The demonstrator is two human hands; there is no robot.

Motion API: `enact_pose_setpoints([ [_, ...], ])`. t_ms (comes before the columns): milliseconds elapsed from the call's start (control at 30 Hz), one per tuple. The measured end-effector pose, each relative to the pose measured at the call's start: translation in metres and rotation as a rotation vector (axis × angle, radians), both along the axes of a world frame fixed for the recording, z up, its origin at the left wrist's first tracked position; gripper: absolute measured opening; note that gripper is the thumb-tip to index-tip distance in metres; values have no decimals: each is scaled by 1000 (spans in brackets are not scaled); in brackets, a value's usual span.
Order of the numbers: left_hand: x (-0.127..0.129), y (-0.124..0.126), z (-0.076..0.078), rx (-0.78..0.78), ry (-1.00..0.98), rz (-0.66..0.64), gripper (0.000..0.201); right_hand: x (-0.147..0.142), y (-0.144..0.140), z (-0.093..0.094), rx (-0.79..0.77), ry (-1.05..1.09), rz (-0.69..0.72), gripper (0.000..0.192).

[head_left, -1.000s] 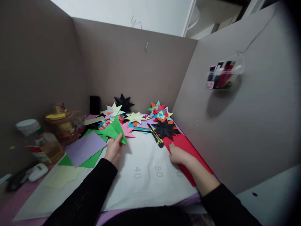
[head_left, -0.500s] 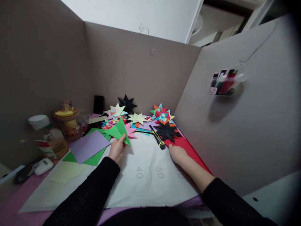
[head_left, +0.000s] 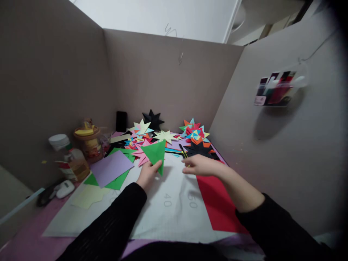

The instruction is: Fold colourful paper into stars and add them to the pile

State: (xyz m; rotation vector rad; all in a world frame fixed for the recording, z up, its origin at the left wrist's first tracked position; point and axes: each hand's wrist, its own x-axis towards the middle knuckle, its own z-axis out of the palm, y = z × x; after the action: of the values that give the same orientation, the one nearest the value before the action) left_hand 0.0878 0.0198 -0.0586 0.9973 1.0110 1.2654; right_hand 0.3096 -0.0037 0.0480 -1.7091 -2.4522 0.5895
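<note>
My left hand (head_left: 149, 175) is closed on a folded green paper triangle (head_left: 156, 154), pinching its lower edge above the white mat. My right hand (head_left: 202, 166) hovers over the mat with its fingers loosely parted and nothing visible between them. Behind it lies a black and yellow utility knife (head_left: 183, 151), its handle partly hidden by the fingers. Beneath the right wrist a red sheet of paper (head_left: 216, 204) lies on the right of the mat. A black paper star (head_left: 199, 148) is just beyond that hand.
Several folded paper stars fill the back, including a pale yellow star (head_left: 164, 136). On the left are a purple sheet (head_left: 112, 168), green sheets, a bottle (head_left: 69, 159), a lidded cup (head_left: 88, 143) and a white case (head_left: 65, 189). Grey partitions surround the table.
The red sheet has come nearer to my body. My right hand has lifted off it and moved left, over the knife. The green triangle has turned in my left hand.
</note>
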Motion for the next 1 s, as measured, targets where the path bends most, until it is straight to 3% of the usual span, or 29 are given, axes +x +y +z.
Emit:
enact_pose_setpoints([
  [67,0,-4,6,59,47,-36,41,-31,11,-12,-54,425,-95,49],
  [167,-1,-10,16,117,160,-37,38,-73,25,-52,-174,932,-193,40],
  [267,0,-12,19,134,264,-7,33,-92,33,-92,-177,1251,-227,33],
  [367,2,-10,15,121,331,-50,29,-93,39,-111,-153,1469,-351,34],
  [533,0,-8,9,128,447,-101,31,-75,55,-99,-71,1651,-555,39],
  [633,-2,-8,11,124,477,-60,27,-62,62,-89,46,1737,-642,43],
  [700,-2,-8,13,133,412,-17,24,-59,60,-88,58,1717,-620,42],
  [833,1,-7,16,173,205,-67,30,-73,44,-97,-112,1538,-439,38],
  [900,0,-7,16,161,212,-108,32,-80,37,-99,-181,1482,-357,37],
  [1000,-2,-8,19,114,250,-117,33,-79,37,-93,-128,1496,-370,39],
])
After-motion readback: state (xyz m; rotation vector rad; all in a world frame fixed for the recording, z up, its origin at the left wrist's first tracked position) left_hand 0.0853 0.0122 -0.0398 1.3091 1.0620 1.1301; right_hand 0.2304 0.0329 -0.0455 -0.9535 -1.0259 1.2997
